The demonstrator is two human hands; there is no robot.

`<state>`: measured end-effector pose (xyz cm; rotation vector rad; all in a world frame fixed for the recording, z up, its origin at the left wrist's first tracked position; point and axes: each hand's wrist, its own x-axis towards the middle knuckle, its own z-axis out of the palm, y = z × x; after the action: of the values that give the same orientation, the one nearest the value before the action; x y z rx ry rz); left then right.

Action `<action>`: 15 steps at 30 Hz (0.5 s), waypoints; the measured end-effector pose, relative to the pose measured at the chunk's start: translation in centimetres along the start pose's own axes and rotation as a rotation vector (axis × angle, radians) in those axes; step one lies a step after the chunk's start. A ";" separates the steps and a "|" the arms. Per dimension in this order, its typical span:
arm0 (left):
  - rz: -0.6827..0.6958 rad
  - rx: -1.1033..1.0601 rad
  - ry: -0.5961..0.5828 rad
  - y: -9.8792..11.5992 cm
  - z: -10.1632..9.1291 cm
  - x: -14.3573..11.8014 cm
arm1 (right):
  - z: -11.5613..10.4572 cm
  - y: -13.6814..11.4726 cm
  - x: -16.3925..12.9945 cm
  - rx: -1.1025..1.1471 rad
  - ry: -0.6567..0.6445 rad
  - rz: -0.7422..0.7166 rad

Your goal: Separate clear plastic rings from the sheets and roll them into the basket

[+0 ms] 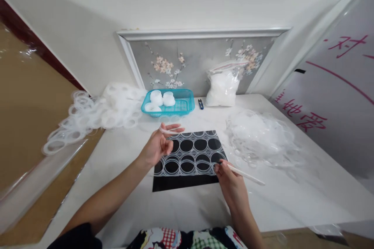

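My left hand (159, 146) is raised over the left edge of a black mat (187, 182) and pinches a clear plastic ring (169, 129) between thumb and fingers. Several clear rings (193, 155) lie in rows on the mat. My right hand (229, 181) rests at the mat's right edge and holds a thin white stick (247, 175), whose tip sits by the nearest ring on that side.
A heap of clear rings (90, 114) lies at the left, another clear pile (260, 136) at the right. A teal basket (181, 106) with white lids stands behind, beside a small blue tool (200, 104) and a filled plastic bag (223, 85).
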<state>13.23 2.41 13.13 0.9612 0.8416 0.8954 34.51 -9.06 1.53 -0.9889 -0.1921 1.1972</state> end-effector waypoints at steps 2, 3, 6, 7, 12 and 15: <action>0.076 0.116 0.108 0.5 -2.1 1.6 | -0.8 -0.2 0.1 0.028 -0.029 0.031; 0.116 0.176 0.171 0.9 -3.3 2.4 | -1.1 -0.4 0.2 0.055 -0.061 0.055; 0.212 0.357 0.355 2.8 -7.3 5.1 | -1.6 -1.5 0.9 0.227 -0.196 0.163; 0.233 0.424 0.402 3.6 -8.5 6.0 | -1.6 -2.0 1.1 0.309 -0.239 0.197; 0.111 0.757 0.481 7.1 -13.3 9.7 | -0.4 -4.3 2.1 0.579 -0.368 0.233; 0.025 0.845 0.452 8.5 -14.4 11.3 | 1.0 -5.6 2.5 0.579 -0.425 0.182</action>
<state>2.73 19.62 14.01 1.5157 1.6704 0.7880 38.76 -6.50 5.29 -0.2436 -0.0786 1.5086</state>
